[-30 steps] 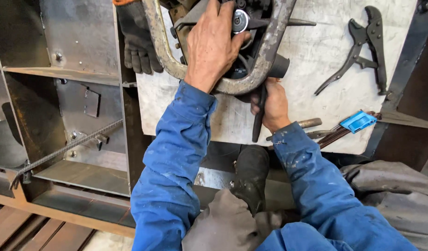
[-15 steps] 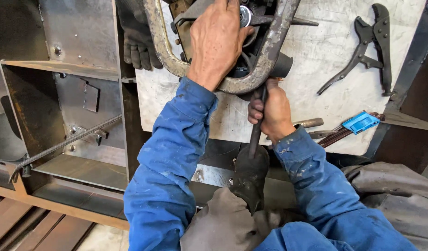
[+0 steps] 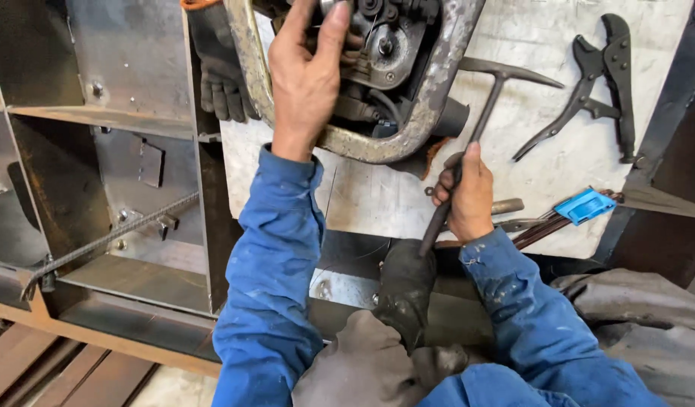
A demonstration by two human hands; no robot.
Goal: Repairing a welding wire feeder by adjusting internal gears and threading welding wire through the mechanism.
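A pale, scuffed metal work plate fills the scene from twelve to three o'clock, evenly lit by flat daylight with soft shadows. From nine to eleven o'clock stands a rusty steel shelf frame with open compartments, bolts showing on its grey back panels. A ribbed steel bar leans across the lower compartment at about eight o'clock. Reddish wooden planks cover the floor at seven o'clock, beside a patch of bare concrete. A dark steel beam runs diagonally at three o'clock.
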